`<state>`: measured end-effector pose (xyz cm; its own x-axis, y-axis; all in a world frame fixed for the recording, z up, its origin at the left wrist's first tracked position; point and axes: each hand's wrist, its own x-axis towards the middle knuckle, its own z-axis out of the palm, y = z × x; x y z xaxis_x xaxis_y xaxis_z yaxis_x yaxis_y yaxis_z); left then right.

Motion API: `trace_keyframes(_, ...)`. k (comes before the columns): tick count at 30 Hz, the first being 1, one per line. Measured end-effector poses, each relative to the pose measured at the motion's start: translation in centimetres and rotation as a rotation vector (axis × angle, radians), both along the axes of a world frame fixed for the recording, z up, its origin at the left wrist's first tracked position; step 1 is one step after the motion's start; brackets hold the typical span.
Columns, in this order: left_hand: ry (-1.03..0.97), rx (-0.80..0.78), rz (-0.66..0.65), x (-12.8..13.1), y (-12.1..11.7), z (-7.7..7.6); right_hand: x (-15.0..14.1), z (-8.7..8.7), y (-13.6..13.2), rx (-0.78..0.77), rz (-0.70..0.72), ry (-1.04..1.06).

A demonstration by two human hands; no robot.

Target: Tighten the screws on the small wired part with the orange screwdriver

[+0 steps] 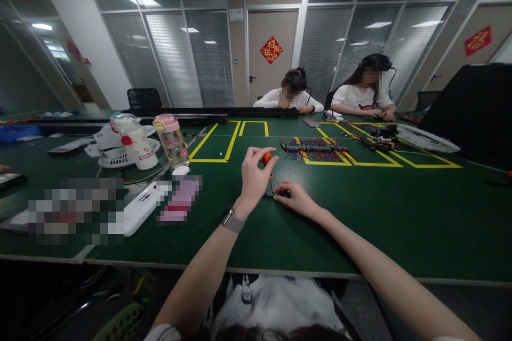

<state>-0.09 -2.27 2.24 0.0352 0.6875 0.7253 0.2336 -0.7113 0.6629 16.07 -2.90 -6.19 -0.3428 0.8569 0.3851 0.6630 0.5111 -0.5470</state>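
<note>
My left hand (pixel 255 173), with a watch on its wrist, pinches the orange handle of a screwdriver (pixel 267 158) between thumb and fingers. The screwdriver stands nearly upright, its thin shaft pointing down at a small circuit board (pixel 269 194) on the green table. Low beside it, my right hand (pixel 296 198) has its fingertips closed on the board's right end. Those fingers hide part of the board, and whether the tip sits in a screw is too small to tell. Just beyond my hands lies a row of circuit boards with red and blue wires (pixel 316 150).
Yellow tape (pixel 208 160) marks rectangles on the green table (pixel 400 213). To the left stand a pink-lidded bottle (pixel 172 141), a white bottle (pixel 141 144) and a white fan (pixel 110 152). A white oblong case (pixel 142 208) lies nearer. Two people sit across the table.
</note>
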Motion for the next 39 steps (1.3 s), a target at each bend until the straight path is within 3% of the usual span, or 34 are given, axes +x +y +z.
trace_keyframes(2,0.023,0.032,0.037,0.01,0.0,-0.08,0.01,-0.02,0.01,0.0,0.0,0.003)
trace_keyframes(6,-0.017,-0.065,-0.217,0.11,0.09,-0.26,0.01,0.03,-0.01,0.002,0.006,0.004)
trace_keyframes(11,-0.006,-0.009,-0.064,0.04,0.07,-0.24,0.0,0.06,-0.06,-0.005,0.003,0.007)
trace_keyframes(16,-0.137,-0.219,-0.414,-0.01,0.79,-0.33,-0.05,0.1,-0.1,-0.008,0.002,0.013)
trace_keyframes(18,-0.132,-0.2,-0.341,-0.16,0.86,-0.35,-0.06,0.13,-0.13,-0.011,-0.001,0.009)
trace_keyframes(22,-0.036,-0.01,0.004,-0.36,0.71,-0.3,-0.04,0.11,-0.11,-0.014,-0.004,0.003)
trace_keyframes(23,-0.036,-0.01,-0.015,-0.34,0.73,-0.3,-0.03,0.08,-0.09,-0.013,-0.001,0.003)
trace_keyframes(27,-0.07,-0.139,-0.299,-0.17,0.91,-0.29,0.01,0.0,-0.01,-0.006,0.005,0.005)
trace_keyframes(28,-0.05,-0.13,-0.284,-0.18,0.85,-0.27,0.01,-0.01,0.0,-0.005,0.004,0.007)
trace_keyframes(31,0.09,0.039,0.012,-0.23,0.36,-0.15,-0.02,0.01,-0.01,-0.005,0.005,0.01)
trace_keyframes(32,0.123,0.086,0.057,-0.2,0.17,-0.13,-0.03,0.03,-0.02,-0.007,0.004,0.008)
trace_keyframes(34,0.127,0.12,0.0,-0.08,-0.05,-0.12,-0.03,0.06,-0.04,-0.008,0.002,0.002)
trace_keyframes(37,0.068,0.046,-0.228,0.06,0.04,-0.21,0.0,0.08,-0.03,-0.005,0.0,-0.001)
trace_keyframes(39,0.071,0.039,-0.214,-0.04,0.16,-0.26,0.02,0.07,-0.02,-0.006,0.002,0.0)
